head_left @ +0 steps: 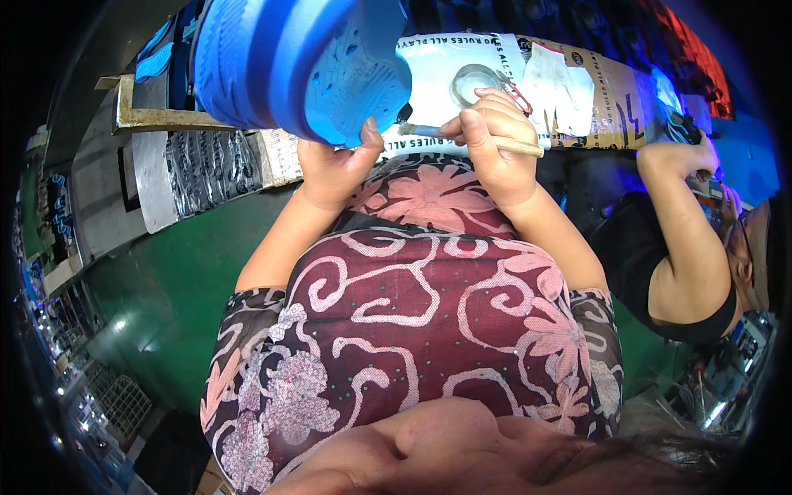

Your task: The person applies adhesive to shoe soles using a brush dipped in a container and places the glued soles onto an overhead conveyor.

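Note:
My left hand (340, 169) grips the lower rim of a large blue ridged piece (256, 74), its thumb on the edge. The piece is tilted, showing a lighter blue face with small holes; I cannot tell its exact kind. In my right hand (502, 153) is a slim paintbrush (429, 131) with a pale handle, held between thumb and fingers. The bristles point left, close to the blue piece; whether they touch it I cannot tell. Just beyond my right hand, a round shallow dish (477, 81) rests on the printed white sheet (429, 62).
A small red-handled tool (520, 97) lies beside the dish. Printed cardboard (615, 91) covers the bench to the right. At the left are a metal frame (157, 120) and dark ridged pieces (202, 173). Another person's arm (689, 239) reaches in at right, above the green floor (165, 280).

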Demonstrator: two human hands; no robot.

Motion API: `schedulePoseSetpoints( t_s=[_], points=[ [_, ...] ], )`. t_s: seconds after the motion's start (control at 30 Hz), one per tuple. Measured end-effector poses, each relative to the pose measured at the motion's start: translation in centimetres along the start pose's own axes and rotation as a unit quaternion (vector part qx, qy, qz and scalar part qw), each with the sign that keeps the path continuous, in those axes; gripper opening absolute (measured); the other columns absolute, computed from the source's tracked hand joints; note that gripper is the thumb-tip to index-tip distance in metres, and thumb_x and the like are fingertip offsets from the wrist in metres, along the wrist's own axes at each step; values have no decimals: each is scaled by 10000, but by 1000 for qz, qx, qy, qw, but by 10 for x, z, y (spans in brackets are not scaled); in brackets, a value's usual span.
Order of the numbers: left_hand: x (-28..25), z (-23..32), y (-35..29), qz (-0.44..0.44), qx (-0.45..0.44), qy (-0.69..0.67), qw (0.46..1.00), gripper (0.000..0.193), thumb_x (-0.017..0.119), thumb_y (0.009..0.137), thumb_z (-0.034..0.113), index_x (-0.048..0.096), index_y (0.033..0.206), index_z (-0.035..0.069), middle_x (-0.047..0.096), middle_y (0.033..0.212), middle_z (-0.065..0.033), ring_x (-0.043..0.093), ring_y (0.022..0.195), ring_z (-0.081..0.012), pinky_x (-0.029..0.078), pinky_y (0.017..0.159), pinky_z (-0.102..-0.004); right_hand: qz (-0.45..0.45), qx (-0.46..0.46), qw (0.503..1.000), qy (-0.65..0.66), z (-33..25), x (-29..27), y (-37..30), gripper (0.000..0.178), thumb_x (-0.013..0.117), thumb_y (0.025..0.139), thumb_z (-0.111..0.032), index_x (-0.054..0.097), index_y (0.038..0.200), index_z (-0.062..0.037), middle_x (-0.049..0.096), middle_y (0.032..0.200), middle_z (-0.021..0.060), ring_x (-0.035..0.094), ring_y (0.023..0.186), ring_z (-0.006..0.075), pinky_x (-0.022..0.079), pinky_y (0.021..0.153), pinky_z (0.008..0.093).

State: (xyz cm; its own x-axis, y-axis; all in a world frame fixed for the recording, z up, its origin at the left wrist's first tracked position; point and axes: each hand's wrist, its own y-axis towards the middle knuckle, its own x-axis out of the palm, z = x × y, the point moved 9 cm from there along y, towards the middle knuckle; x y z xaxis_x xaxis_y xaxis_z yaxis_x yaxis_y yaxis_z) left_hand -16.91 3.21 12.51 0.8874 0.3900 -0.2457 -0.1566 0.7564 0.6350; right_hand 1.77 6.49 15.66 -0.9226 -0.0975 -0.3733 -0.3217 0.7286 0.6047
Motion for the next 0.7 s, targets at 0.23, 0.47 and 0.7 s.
schedulePoseSetpoints(
  t_s=[0.23,0.47,0.7],
  points=[
    [14,19,0,-104,87,67,988,294,599,738,-35,522,1022,-39,581,973,-113,567,866,-180,455,768,-286,14,52,999,9,9,-7,1,298,482,875,-179,621,660,-25,588,589,43,540,579,179,397,812,365],
    [16,2,4,-105,27,48,993,278,592,757,21,545,1027,-28,591,968,-119,574,843,-205,461,745,-303,31,-69,996,-41,-7,-7,8,190,587,785,-105,608,601,-65,523,533,43,459,500,192,346,601,289],
    [-7,10,29,-27,-72,-34,996,423,625,722,-15,472,1115,-41,569,1000,-133,547,936,-191,415,854,-303,73,18,997,-11,4,-38,-3,212,541,809,-53,613,613,-22,553,553,52,518,544,203,401,617,303]
  ],
)
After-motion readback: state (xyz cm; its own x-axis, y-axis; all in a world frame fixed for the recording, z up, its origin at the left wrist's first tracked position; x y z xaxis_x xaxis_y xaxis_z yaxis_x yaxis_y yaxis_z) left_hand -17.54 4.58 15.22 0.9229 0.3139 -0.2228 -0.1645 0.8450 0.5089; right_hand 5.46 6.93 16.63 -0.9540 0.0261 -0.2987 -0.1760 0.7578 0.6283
